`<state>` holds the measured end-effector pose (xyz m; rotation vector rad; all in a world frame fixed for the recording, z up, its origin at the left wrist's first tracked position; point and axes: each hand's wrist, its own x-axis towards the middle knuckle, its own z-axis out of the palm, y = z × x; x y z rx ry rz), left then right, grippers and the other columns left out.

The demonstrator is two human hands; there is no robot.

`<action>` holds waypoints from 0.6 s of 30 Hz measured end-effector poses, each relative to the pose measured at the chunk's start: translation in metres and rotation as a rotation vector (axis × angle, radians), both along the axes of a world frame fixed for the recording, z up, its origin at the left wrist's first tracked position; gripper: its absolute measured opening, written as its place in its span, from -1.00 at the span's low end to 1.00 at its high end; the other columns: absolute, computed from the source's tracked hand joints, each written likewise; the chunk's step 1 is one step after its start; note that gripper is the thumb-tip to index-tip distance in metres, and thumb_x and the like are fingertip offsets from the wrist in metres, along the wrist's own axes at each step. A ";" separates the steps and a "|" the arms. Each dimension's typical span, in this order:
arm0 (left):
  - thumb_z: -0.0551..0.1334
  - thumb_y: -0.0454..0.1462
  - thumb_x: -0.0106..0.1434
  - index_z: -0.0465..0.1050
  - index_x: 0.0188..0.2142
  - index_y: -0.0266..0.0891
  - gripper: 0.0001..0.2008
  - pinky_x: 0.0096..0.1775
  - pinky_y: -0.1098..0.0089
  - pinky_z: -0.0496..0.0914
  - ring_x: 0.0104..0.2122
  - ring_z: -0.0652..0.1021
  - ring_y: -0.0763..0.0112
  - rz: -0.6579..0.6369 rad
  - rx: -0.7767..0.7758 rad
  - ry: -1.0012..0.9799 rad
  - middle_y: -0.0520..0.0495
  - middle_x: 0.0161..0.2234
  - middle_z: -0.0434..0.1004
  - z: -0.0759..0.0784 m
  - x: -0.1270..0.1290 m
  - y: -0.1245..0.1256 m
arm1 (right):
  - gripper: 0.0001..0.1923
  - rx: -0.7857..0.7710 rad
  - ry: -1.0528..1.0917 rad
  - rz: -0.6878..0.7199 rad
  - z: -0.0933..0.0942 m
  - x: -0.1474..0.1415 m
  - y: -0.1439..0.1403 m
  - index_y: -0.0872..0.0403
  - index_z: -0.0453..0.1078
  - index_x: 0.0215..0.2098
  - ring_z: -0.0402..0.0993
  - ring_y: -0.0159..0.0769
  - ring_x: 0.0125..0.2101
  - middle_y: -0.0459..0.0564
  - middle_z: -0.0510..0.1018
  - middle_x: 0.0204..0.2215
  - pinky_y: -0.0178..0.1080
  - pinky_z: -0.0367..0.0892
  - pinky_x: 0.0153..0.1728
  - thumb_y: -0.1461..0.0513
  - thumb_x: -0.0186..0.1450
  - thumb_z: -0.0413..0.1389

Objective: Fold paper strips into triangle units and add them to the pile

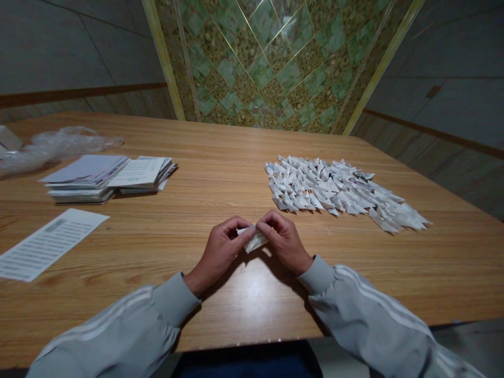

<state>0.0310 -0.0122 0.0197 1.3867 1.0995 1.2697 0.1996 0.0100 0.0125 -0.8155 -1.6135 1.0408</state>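
White paper slip [254,239] pinched between left hand [221,248] and right hand [282,239] just above the table [220,178], apparently mid-fold; next, a firm crease, then the finished pile [334,191].

head view, downward, close over table [157,236]

Both arms wear grey long sleeves [129,320] with pale stripes along them and ribbed cuffs [175,300].
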 end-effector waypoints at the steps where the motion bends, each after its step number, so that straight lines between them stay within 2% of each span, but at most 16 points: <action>1: 0.37 -0.18 0.17 0.57 -0.38 -0.25 -0.84 -0.38 0.43 0.39 -0.43 0.50 0.40 -0.002 -0.006 -0.008 -0.01 -0.43 0.55 0.000 -0.001 0.000 | -0.78 -0.019 0.021 -0.001 0.000 0.001 0.001 0.06 0.36 -0.40 0.29 -0.39 -0.45 -0.16 0.39 -0.48 -0.30 0.23 -0.38 0.12 0.35 0.15; 5: 0.35 -0.15 0.19 0.54 -0.44 -0.25 -0.80 -0.40 0.42 0.40 -0.47 0.48 0.40 0.014 -0.020 -0.023 0.00 -0.48 0.52 0.000 -0.005 0.002 | -0.76 -0.070 0.061 -0.014 -0.001 0.003 0.002 0.04 0.33 -0.40 0.27 -0.38 -0.45 -0.16 0.36 -0.48 -0.29 0.24 -0.39 0.09 0.34 0.16; 12: 0.37 -0.15 0.18 0.51 -0.48 -0.25 -0.78 -0.42 0.45 0.35 -0.48 0.44 0.44 0.038 -0.022 -0.042 0.02 -0.50 0.48 0.001 -0.005 0.003 | -0.75 -0.029 0.027 -0.054 -0.002 0.001 0.002 0.03 0.33 -0.38 0.28 -0.37 -0.43 -0.14 0.37 -0.46 -0.29 0.24 -0.38 0.06 0.35 0.14; 18: 0.38 -0.16 0.14 0.50 -0.28 -0.23 -0.78 -0.31 0.41 0.42 -0.37 0.52 0.39 -0.082 -0.109 -0.125 -0.01 -0.36 0.55 0.002 -0.002 0.003 | -0.74 -0.069 0.122 -0.083 -0.001 0.001 0.003 0.03 0.29 -0.38 0.24 -0.37 -0.46 -0.16 0.33 -0.48 -0.29 0.22 -0.40 0.05 0.33 0.15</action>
